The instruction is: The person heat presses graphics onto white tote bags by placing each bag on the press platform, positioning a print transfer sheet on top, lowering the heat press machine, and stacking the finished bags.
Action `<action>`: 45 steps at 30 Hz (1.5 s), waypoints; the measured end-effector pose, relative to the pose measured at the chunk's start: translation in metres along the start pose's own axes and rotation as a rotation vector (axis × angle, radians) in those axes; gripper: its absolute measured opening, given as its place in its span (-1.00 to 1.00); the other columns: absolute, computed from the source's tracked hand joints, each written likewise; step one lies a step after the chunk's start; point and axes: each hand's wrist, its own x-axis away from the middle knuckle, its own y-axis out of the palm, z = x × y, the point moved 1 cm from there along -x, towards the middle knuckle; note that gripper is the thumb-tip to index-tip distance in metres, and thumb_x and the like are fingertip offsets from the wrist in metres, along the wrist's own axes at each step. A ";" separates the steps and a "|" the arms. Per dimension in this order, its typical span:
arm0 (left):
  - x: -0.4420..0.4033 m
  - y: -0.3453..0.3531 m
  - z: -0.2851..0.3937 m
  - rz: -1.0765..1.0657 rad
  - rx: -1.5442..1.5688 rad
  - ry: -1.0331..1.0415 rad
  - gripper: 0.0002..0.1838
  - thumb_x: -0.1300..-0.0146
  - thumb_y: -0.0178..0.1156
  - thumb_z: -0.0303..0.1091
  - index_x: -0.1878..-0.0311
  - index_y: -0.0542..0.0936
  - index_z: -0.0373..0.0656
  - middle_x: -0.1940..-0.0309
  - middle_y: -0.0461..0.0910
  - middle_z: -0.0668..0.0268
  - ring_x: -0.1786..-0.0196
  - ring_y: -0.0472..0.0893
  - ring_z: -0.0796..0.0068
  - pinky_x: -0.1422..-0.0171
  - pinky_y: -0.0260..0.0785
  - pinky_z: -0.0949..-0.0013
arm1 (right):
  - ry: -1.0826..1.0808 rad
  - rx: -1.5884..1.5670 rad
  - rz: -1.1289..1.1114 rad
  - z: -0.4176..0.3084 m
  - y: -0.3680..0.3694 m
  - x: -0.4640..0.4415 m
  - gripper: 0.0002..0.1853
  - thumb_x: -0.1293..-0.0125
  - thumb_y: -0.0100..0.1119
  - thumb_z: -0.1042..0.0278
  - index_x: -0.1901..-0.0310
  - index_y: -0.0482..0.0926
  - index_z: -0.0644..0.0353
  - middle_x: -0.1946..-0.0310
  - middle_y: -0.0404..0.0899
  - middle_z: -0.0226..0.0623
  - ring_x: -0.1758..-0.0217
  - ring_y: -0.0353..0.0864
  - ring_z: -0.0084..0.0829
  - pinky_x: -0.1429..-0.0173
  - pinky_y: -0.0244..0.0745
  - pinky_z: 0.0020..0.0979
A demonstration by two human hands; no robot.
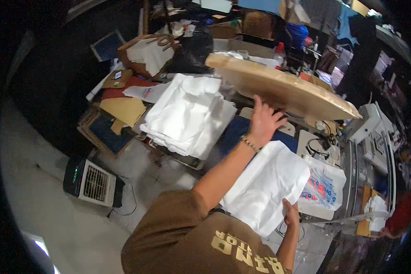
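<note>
My right hand (291, 212) has its fingers closed on the near right edge of a white fabric piece (269, 182), which hangs loosely creased in front of my body. My left hand (265, 122) reaches forward with fingers spread, just below the tan, tape-covered flat frame (287, 86). The frame is raised and tilted over the work table; whether my fingertips touch it I cannot tell. Beneath my left hand lies a dark blue flat pad (236, 132). To the left, a thick stack of white fabric pieces (182, 114) rests on a stand.
A printed white piece (323, 185) with red and blue lettering lies on the right. An air cooler (93, 182) stands on the floor at left. Cardboard boxes (148, 54) and clutter line the back. White equipment with metal rails (374, 132) is at right, near a red sleeve (404, 212).
</note>
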 end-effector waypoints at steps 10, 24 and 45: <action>0.086 -0.144 -0.051 0.072 -1.187 -0.502 0.17 -0.11 0.36 0.39 -0.50 0.19 -0.38 -0.31 0.47 -0.01 -0.31 0.50 0.20 -0.41 0.35 0.05 | -0.115 0.084 0.012 -0.099 0.027 0.023 -0.52 -0.30 0.26 0.36 -0.21 0.52 0.40 0.04 0.62 -0.21 -0.02 0.57 -0.33 -0.20 0.45 -0.31; 0.067 -0.180 -0.051 0.441 -0.843 -0.147 -0.59 -0.22 0.46 -0.37 -0.05 0.61 -0.38 0.10 0.72 0.13 0.19 0.67 0.43 0.08 0.53 0.32 | 0.073 -1.083 -0.454 -0.067 0.096 0.050 -0.02 -0.30 -0.11 -0.60 -0.55 0.16 -0.04 -0.36 0.43 0.06 -0.34 0.49 0.07 -0.32 0.44 0.17; 0.061 -0.203 -0.047 0.212 -1.769 -0.140 -0.27 -0.19 0.44 -0.26 -0.31 0.30 -0.36 0.12 0.64 -0.32 -0.02 0.63 -0.34 -0.09 0.49 -0.08 | -0.785 1.293 0.366 -0.076 0.151 -0.022 -0.30 -0.33 0.11 -0.32 -0.26 0.54 0.12 -0.36 0.41 0.01 -0.46 0.29 0.14 -0.44 0.17 0.22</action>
